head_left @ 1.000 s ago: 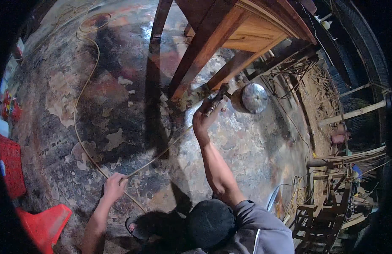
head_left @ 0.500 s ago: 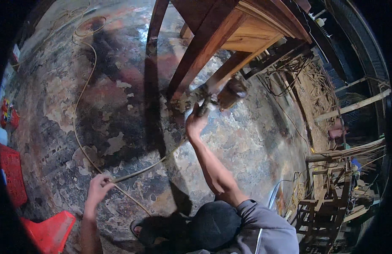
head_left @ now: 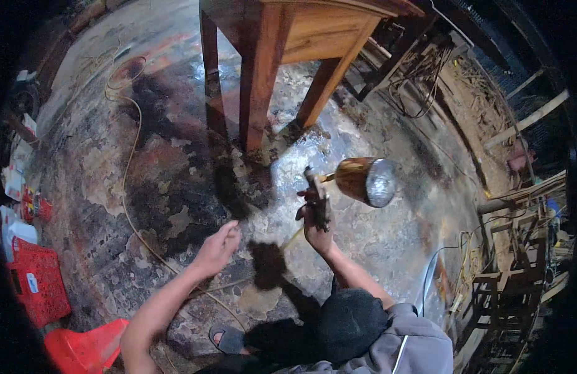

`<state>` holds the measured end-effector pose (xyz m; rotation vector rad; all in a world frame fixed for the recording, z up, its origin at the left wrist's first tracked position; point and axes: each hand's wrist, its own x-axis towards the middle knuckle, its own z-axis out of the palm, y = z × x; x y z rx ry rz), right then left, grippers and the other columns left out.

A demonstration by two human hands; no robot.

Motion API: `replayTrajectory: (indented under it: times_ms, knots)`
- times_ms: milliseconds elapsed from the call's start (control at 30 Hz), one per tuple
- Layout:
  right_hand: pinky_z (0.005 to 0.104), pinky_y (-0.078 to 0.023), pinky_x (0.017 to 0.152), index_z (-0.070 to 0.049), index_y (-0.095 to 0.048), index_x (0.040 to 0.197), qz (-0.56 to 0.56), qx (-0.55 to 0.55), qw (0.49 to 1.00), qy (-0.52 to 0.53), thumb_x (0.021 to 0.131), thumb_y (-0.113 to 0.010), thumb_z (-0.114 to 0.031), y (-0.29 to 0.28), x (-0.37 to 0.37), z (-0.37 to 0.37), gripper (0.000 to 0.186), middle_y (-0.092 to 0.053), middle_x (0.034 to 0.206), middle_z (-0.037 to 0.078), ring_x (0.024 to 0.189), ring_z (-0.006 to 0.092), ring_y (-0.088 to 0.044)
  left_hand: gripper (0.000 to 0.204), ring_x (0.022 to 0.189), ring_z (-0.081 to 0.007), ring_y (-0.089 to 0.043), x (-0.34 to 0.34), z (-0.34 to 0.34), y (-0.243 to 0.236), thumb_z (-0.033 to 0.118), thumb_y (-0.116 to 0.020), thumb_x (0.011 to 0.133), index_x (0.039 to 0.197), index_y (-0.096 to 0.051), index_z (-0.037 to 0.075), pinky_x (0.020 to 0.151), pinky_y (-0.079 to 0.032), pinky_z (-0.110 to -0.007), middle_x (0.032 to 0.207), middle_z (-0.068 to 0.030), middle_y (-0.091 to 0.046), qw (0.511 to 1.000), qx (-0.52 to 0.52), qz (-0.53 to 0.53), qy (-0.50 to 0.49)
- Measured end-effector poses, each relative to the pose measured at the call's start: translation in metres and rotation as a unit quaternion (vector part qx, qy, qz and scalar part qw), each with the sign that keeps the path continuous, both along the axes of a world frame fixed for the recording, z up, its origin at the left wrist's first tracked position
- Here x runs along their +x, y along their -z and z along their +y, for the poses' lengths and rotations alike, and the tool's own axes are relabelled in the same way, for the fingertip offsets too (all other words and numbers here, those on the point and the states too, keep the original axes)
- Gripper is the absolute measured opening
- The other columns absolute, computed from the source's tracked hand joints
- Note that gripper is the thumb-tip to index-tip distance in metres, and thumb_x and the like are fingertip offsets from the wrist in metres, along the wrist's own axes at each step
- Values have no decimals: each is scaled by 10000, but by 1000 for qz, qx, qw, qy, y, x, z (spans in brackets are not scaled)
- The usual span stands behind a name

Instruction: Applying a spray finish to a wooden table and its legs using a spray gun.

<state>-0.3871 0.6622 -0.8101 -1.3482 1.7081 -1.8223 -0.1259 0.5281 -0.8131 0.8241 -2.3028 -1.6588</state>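
A person's right hand (head_left: 315, 225) grips a dark spray gun (head_left: 318, 201) with a round, metallic-ended cup (head_left: 365, 181) at its side, held over the stained floor (head_left: 182, 218) just short of a varnished wooden piece of furniture (head_left: 326, 38) on tall legs. The left hand (head_left: 218, 250) hangs nearby, fingers bunched narrow, though whether they pinch anything cannot be told. Around them, a thin tan hose (head_left: 124, 187) winds across the floor, with a red basket (head_left: 44, 283) at far left and coiled cables (head_left: 466, 262) at right.

Shiny metal cup (head_left: 365, 181), wooden furniture (head_left: 301, 42)
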Motion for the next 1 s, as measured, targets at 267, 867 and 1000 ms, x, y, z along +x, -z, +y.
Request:
replayTrajectory:
  times_ms: [267, 867, 1000]
  knots:
    - [379, -513, 634, -8, -663, 1057, 40, 127, 991, -8, 883, -713, -227, 39, -8, 73, 284, -660, 801, 173, 702, 339, -671, 523, 816, -118, -613, -117, 12, -44, 370, -440, 1074, 1404, -463, -35, 733, -530, -293, 1029, -72, -659, 996, 46, 59, 42]
    - [392, -537, 647, -31, -678, 1109, 44, 0, 997, -60, 796, -756, -66, 55, -51, 114, 325, -699, 867, 155, 691, 323, -674, 444, 733, -385, -622, -188, 45, -43, 385, -469, 1036, 944, -641, -14, 680, -483, -441, 772, -221, -620, 971, -143, -116, 153]
    - [427, -539, 800, -12, -677, 1103, 79, 27, 991, -100, 783, -745, -30, 80, -54, 106, 327, -715, 1018, 144, 908, 297, -697, 485, 816, -500, -577, -198, 42, -51, 375, -452, 1032, 853, -617, -44, 705, -467, -505, 786, -300, -587, 962, -171, -162, 140]
